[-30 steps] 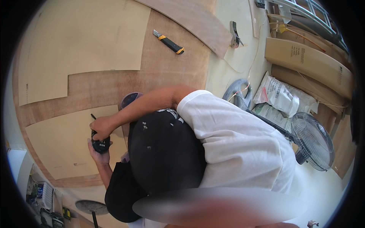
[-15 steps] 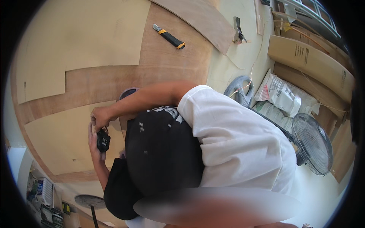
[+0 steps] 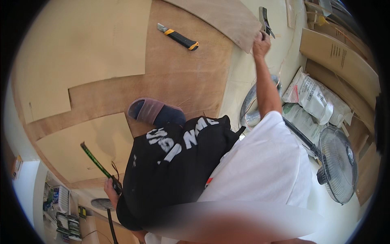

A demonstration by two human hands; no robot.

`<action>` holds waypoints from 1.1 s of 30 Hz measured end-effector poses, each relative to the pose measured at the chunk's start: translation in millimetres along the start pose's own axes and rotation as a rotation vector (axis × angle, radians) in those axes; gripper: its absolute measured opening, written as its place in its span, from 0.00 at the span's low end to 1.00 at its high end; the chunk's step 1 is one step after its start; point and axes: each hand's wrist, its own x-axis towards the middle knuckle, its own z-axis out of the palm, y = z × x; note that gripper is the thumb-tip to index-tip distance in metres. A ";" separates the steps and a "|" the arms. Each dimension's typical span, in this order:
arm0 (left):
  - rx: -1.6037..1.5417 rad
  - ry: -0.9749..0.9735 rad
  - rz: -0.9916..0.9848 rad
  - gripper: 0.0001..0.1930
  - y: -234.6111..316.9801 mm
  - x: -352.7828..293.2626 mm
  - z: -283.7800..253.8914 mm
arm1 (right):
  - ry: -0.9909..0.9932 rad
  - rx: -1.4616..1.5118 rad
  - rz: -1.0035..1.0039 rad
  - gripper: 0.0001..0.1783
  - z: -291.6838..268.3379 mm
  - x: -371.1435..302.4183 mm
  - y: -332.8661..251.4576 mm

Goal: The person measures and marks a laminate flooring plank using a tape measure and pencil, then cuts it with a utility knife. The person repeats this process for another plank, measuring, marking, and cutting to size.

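Observation:
My left hand (image 3: 110,190) grips a black tape measure (image 3: 116,185), low at the left beside my leg. A short length of green-and-black tape blade (image 3: 95,160) sticks out of it, with a wrist cord hanging near. At the upper right my right hand (image 3: 262,45) is stretched out, fingers curled, by the corner of a thin plywood sheet (image 3: 227,20). Its fingertips meet the lower end of a dark and silver hand tool (image 3: 265,19); what they hold, if anything, is hidden. A black-and-yellow utility knife (image 3: 178,37), blade out, lies on the brown board (image 3: 191,77).
Tan sheets (image 3: 93,44) cover the board at the left. My slippered foot (image 3: 156,112) rests on the board. At the right stand a floor fan (image 3: 337,162), plastic sacks (image 3: 310,95) and cardboard boxes (image 3: 341,61). Another fan (image 3: 102,204) and a shelf of goods are lower left.
My right hand has left the tape measure and reached to the upper right. My left hand has moved lower with the tape measure, whose blade now shows pulled out. The view has shifted slightly.

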 end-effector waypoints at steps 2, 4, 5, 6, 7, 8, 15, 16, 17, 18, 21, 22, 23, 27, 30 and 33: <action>0.113 0.020 -0.023 0.13 -10.8 -6.3 -5.3 | -0.381 -0.397 0.257 0.18 -22.9 24.4 80.7; 0.218 0.027 -0.039 0.12 -20.3 -5.7 -10.8 | -0.411 -0.279 0.128 0.20 -12.0 35.5 139.2; 0.270 0.022 -0.043 0.12 -25.4 -6.4 -14.1 | -0.443 -0.263 0.152 0.20 -5.7 36.8 163.6; 0.328 0.016 -0.035 0.11 -29.2 -5.9 -18.8 | -0.448 -0.322 0.049 0.22 8.7 42.3 184.3; 0.383 0.016 -0.034 0.11 -33.8 -7.8 -21.8 | -0.451 -0.369 -0.034 0.21 21.9 48.1 202.6; 0.443 0.017 -0.025 0.11 -36.4 -10.6 -26.4 | -0.469 -0.406 -0.134 0.20 34.8 55.2 219.2; 0.249 0.019 0.104 0.12 -22.1 -45.9 -7.7 | -0.720 -0.965 0.045 0.24 59.8 80.2 234.4; 0.160 0.040 0.061 0.11 -18.3 -49.3 2.6 | -0.914 -1.146 -0.083 0.23 48.1 81.9 219.6; -0.091 0.065 -0.030 0.11 -14.7 -50.6 13.9 | -1.035 -1.275 -0.331 0.22 33.6 81.7 203.9; -0.233 0.046 -0.061 0.11 -13.7 -51.8 26.3 | -0.885 -1.085 0.026 0.22 14.0 82.0 185.2; -0.354 0.028 -0.188 0.12 -19.9 -32.9 71.0 | -0.668 -0.695 -0.070 0.25 -19.6 66.4 118.5; -0.358 0.026 -0.177 0.13 -23.1 -29.2 83.0 | -0.600 -0.509 -0.046 0.25 -26.1 49.4 92.7; -0.332 0.013 -0.145 0.14 -29.2 -23.4 96.8 | -0.652 -0.058 0.227 0.22 -25.9 31.3 63.5; -0.214 0.013 0.049 0.16 -36.2 0.6 141.8 | -0.952 -0.354 -0.453 0.23 17.6 -49.3 -109.4; -0.009 -0.014 0.080 0.17 -20.8 15.2 154.0 | -1.445 0.194 -0.567 0.19 61.3 -135.6 -259.4; 0.062 0.026 0.053 0.18 2.8 17.2 156.9 | -1.641 0.172 -0.749 0.15 82.8 -238.5 -358.9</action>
